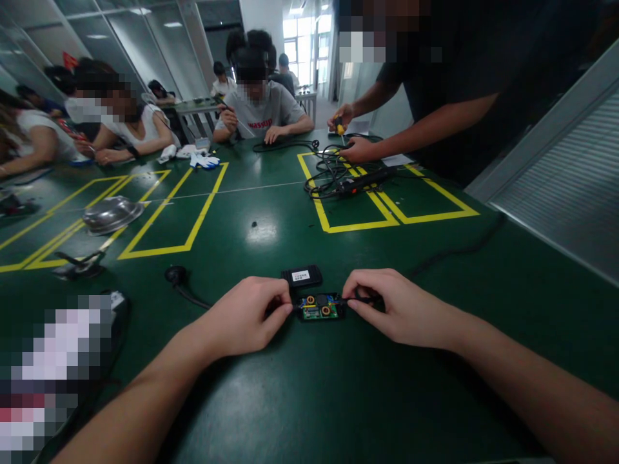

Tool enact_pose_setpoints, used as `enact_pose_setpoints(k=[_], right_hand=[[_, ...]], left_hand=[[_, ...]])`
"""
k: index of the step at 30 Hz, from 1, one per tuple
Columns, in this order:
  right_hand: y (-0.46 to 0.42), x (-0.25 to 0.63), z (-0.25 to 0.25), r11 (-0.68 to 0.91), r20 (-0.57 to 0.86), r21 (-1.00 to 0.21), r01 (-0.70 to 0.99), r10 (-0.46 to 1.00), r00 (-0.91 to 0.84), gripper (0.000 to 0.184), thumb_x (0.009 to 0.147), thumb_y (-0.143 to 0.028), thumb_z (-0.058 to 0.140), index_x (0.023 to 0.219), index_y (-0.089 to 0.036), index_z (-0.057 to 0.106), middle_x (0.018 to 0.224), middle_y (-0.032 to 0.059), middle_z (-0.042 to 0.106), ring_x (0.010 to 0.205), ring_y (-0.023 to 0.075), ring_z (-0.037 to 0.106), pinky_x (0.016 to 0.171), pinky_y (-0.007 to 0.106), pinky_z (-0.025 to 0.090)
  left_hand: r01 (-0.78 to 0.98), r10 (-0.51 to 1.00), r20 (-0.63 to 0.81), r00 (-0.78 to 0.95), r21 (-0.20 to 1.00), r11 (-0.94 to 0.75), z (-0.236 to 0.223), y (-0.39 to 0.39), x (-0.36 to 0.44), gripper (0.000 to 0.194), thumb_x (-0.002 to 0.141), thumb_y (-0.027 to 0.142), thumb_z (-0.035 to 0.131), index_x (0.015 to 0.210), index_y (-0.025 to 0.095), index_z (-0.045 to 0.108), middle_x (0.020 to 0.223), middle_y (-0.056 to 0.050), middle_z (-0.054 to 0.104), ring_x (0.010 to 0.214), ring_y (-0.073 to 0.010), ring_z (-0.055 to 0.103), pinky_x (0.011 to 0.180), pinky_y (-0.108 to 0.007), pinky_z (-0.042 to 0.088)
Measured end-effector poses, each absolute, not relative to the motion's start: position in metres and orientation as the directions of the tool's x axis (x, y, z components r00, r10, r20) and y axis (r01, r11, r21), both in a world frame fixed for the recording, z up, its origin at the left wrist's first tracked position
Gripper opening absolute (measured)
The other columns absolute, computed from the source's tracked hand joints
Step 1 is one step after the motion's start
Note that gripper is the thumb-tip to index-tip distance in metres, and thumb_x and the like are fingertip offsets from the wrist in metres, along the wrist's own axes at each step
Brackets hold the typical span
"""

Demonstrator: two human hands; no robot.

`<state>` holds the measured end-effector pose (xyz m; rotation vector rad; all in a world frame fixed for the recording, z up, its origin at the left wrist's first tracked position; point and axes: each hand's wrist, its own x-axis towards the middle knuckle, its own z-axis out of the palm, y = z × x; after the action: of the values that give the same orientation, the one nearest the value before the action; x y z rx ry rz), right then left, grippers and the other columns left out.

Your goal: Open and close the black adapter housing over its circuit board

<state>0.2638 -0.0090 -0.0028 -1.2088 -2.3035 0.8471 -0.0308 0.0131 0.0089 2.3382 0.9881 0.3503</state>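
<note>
Black plug [176, 276] lying on the green table [261, 399], its cord [196, 298] running to the left hand [256, 310], which has it pinched. Labelled cover [302, 276] sits just behind the open black case [342, 312], circuit board [314, 314] showing, between both hands. Right hand [389, 304]'s pinching the other cable [366, 299].

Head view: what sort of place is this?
Probably an electronics workshop or training room. An open circuit board lies on a long green table marked out with yellow tape, and across it someone holds a yellow screwdriver.
</note>
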Motion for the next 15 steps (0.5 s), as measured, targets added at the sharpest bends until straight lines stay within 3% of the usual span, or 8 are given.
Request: enact_pose_setpoints(k=[4, 9, 10, 12, 15], right_hand=[[-0.008, 0.264, -0.003, 0.446, 0.066, -0.683, 0.579, 0.827, -0.559, 0.011, 0.1, -0.02, 0.06, 0.094, -0.021, 0.069, 0.087, 0.0031, 0.07, 0.075, 0.0177, 0.062, 0.07, 0.032, 0.049], [-0.008, 0.264, -0.005, 0.498, 0.114, -0.632, 0.594, 0.818, -0.564, 0.008, 0.097, -0.016, 0.064, 0.095, -0.022, 0.068, 0.099, 0.0062, 0.073, 0.092, 0.0227, 0.065, 0.083, 0.039, 0.052], [-0.008, 0.263, -0.005, 0.502, 0.117, -0.624, 0.598, 0.817, -0.564, 0.009, 0.097, -0.015, 0.064, 0.095, -0.023, 0.068, 0.099, 0.0062, 0.073, 0.092, 0.0231, 0.065, 0.084, 0.039, 0.052], [-0.008, 0.262, -0.008, 0.505, 0.124, -0.618, 0.603, 0.82, -0.559, 0.01, 0.097, -0.014, 0.063, 0.095, -0.023, 0.067, 0.098, 0.0056, 0.072, 0.091, 0.023, 0.065, 0.082, 0.039, 0.052], [-0.009, 0.26, -0.011, 0.504, 0.138, -0.622, 0.599, 0.824, -0.55, 0.011, 0.096, -0.012, 0.062, 0.096, -0.023, 0.065, 0.095, 0.0047, 0.07, 0.089, 0.0224, 0.064, 0.079, 0.037, 0.052]], left_hand=[[0.573, 0.706, 0.021, 0.708, 0.567, -0.591, 0.008, 0.014, -0.033, 0.015, 0.097, 0.015, 0.06, 0.083, 0.019, 0.065, 0.074, 0.001, 0.065, 0.063, -0.0134, 0.057, 0.062, -0.026, 0.042], [0.563, 0.697, 0.187, 0.692, 0.464, -0.684, 0.005, 0.014, -0.034, 0.007, 0.095, 0.021, 0.067, 0.089, 0.021, 0.071, 0.11, -0.008, 0.066, 0.097, -0.024, 0.065, 0.085, -0.039, 0.057], [0.56, 0.698, 0.231, 0.678, 0.454, -0.694, 0.003, 0.014, -0.034, 0.005, 0.094, 0.021, 0.068, 0.095, 0.021, 0.073, 0.116, -0.01, 0.065, 0.104, -0.0261, 0.064, 0.091, -0.043, 0.058], [0.56, 0.704, 0.287, 0.649, 0.447, -0.698, -0.003, 0.015, -0.032, 0.019, 0.095, 0.019, 0.066, 0.112, 0.022, 0.076, 0.128, -0.012, 0.066, 0.116, -0.0294, 0.064, 0.101, -0.05, 0.058], [0.606, 0.747, 0.263, 0.611, 0.452, -0.655, -0.013, 0.021, -0.03, 0.034, 0.103, 0.02, 0.06, 0.134, 0.026, 0.074, 0.141, -0.012, 0.068, 0.128, -0.0311, 0.063, 0.112, -0.056, 0.054]])
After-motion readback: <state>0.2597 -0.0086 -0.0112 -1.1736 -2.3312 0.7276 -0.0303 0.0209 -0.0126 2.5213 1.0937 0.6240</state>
